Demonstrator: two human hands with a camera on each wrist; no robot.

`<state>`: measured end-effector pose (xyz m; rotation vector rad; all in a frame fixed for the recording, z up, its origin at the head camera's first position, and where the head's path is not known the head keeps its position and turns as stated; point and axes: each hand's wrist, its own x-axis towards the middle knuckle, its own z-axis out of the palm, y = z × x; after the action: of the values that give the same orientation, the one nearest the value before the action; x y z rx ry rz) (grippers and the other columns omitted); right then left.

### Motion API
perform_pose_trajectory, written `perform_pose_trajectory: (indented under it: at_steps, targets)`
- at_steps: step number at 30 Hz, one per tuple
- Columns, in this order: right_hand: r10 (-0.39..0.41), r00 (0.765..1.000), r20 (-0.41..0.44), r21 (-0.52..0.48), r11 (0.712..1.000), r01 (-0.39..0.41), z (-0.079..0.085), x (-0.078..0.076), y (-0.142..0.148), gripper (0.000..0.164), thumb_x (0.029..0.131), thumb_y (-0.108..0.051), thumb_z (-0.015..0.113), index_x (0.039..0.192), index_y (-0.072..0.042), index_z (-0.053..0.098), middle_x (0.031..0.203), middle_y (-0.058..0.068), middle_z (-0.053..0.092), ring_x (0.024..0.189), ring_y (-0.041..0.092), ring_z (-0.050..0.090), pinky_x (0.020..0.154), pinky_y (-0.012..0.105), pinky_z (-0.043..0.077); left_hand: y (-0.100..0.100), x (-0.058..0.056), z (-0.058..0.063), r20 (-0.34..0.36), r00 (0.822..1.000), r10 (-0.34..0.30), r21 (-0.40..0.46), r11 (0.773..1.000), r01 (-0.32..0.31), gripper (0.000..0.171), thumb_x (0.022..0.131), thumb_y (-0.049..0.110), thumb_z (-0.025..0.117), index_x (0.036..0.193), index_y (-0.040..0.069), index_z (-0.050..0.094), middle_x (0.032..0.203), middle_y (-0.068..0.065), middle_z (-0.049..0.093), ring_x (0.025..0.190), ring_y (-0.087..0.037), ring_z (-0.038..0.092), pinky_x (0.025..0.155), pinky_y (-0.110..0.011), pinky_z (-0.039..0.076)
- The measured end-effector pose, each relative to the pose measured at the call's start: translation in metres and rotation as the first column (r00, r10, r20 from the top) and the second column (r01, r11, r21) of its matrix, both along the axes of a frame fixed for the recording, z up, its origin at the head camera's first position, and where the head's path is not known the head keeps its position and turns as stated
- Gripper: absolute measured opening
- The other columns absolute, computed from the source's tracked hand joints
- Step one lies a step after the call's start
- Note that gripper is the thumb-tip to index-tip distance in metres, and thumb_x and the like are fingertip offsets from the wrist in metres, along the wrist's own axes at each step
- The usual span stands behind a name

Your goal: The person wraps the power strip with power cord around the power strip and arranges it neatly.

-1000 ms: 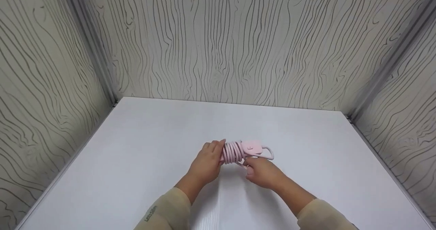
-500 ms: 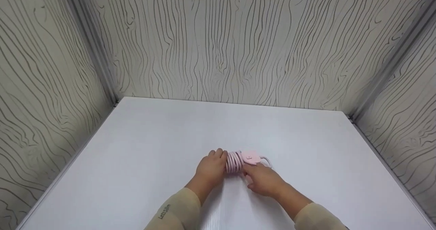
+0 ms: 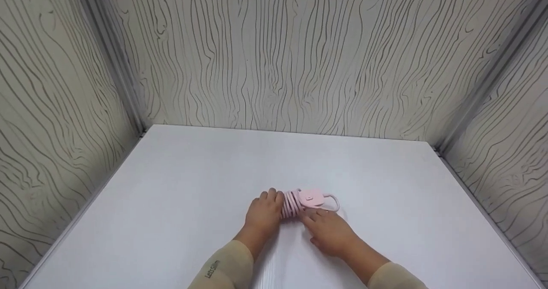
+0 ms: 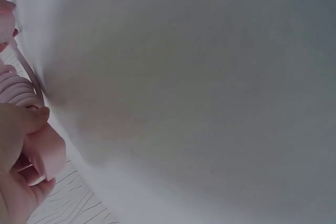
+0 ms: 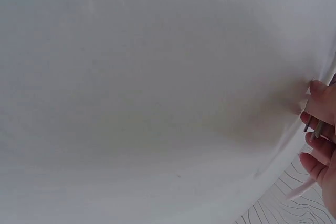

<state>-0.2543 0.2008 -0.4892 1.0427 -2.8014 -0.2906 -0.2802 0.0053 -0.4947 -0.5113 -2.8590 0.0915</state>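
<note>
A pink extension cord (image 3: 311,198) lies across both hands low in the middle of the head view, its cable wound in several coils (image 3: 292,204) around the body. A cable loop (image 3: 333,201) sticks out at the right end. My left hand (image 3: 264,214) grips the left end; the left wrist view shows thumb and fingers around the pink end block (image 4: 50,150). Just below the coils, my right hand (image 3: 329,232) holds the plug (image 5: 321,107), whose metal prongs show between the fingers in the right wrist view. In the head view the fingers hide the plug.
Both hands work over a white table (image 3: 192,165). A wood-grain patterned panel (image 3: 274,58) stands at its back, with similar panels left and right. Grey metal posts (image 3: 113,62) line the corners.
Both hands and the extension cord have moved a little closer to me. My right hand has shifted up toward the coils, and the plug, visible earlier, is now behind the fingers.
</note>
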Motion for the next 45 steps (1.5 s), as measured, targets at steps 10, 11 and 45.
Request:
perform_pose_trajectory:
  at_steps: [10,11,45]
  targets:
    - [0.083,0.993,-0.084,0.061,0.995,-0.078,0.003,0.008,0.002,0.024,0.084,-0.028,0.06,0.104,-0.014,0.061,0.103,0.001,0.059,0.098,0.019,0.054,0.084,0.034,0.046,-0.015,0.0,-0.004,0.027,0.998,-0.048,0.038,0.998,0.047,0.035,0.085,0.011,0.057,0.117,0.01,0.041,0.1,-0.005,0.043,0.089,-0.019,0.051,0.071,-0.03,0.048]
    - [0.086,0.992,-0.092,0.063,0.995,-0.08,0.002,0.008,0.003,0.02,0.085,-0.026,0.06,0.101,-0.014,0.062,0.102,0.0,0.059,0.097,0.018,0.055,0.082,0.033,0.047,-0.016,0.0,-0.004,0.033,0.998,-0.056,0.047,0.997,0.054,0.038,0.085,0.01,0.058,0.119,0.01,0.041,0.102,-0.006,0.044,0.091,-0.02,0.052,0.073,-0.031,0.048]
    - [0.208,0.928,-0.309,-0.265,0.918,-0.294,0.047,0.011,0.022,0.008,0.077,-0.02,0.067,0.076,-0.02,0.059,0.071,-0.009,0.052,0.06,0.006,0.045,0.052,0.022,0.042,-0.046,-0.005,0.022,0.227,0.965,-0.133,0.145,0.984,0.101,0.088,0.073,0.056,0.062,0.145,0.023,0.024,0.137,-0.009,0.04,0.127,-0.029,0.036,0.102,-0.044,0.031]
